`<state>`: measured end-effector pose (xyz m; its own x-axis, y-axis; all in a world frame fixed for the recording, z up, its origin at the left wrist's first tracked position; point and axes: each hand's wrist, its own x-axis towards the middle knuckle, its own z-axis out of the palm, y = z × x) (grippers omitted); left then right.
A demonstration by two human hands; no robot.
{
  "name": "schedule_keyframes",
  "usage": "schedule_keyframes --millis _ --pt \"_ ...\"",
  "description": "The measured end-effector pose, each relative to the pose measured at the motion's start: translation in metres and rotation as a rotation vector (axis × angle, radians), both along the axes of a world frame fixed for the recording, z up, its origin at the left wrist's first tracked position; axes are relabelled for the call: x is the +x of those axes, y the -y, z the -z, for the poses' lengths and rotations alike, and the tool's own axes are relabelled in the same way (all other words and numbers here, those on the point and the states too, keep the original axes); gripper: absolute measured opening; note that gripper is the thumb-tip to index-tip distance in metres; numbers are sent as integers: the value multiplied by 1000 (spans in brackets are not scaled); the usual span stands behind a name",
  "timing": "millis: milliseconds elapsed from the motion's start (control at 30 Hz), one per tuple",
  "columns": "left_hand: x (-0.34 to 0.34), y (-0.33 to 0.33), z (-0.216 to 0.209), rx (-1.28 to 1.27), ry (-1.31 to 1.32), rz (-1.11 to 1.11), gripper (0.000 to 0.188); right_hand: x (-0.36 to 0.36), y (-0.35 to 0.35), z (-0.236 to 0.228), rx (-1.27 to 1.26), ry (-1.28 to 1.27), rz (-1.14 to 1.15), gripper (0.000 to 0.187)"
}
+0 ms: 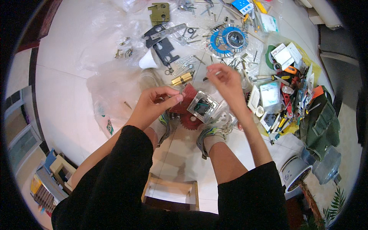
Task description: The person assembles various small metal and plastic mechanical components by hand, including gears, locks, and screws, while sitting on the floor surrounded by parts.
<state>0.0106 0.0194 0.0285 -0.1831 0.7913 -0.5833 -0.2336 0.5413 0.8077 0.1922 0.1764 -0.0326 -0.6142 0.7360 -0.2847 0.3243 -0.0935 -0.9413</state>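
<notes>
My left hand (159, 101) pinches a thin metal screw (181, 90) upright between thumb and forefinger. To its right, my right hand (227, 81) hovers with curled fingers, thumb and forefinger close together; whether a small thing sits between them is unclear. Below and between both hands lies a square metal-framed box (203, 106) with a dark inside and a green wire. It rests by red toothed discs (190, 122). Just beyond my left fingertips is a brass lock cylinder (182, 78). Several long metal pins (184, 64) lie farther off.
Blue toothed discs (220, 43), a black metal plate (165, 50) and an olive plate (159, 13) lie ahead on plastic sheeting. A white cone (148, 60) stands nearby. On the right are piled tools (285, 120), a green bag (320, 124) and a plant pot (294, 174).
</notes>
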Motion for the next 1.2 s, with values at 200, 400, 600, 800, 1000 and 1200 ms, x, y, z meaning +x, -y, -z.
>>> schedule_keyframes --millis 200,400,600,800,1000,1200 --pt "-2 -4 14 -70 -87 -61 16 -27 -30 59 649 346 -153 20" --pt "-3 -6 16 68 -157 -124 18 -45 -24 75 874 312 -185 18" --pt "2 -16 8 155 -303 -88 13 -35 -31 57 353 229 24 20" --pt "-1 -9 3 111 -142 -201 11 -24 32 -49 -317 -185 82 12" --pt "4 -16 -14 116 -128 -105 9 -19 49 -54 -483 -392 89 15" --pt "5 -9 -5 218 -214 -42 9 -15 51 -54 -476 -354 55 12"
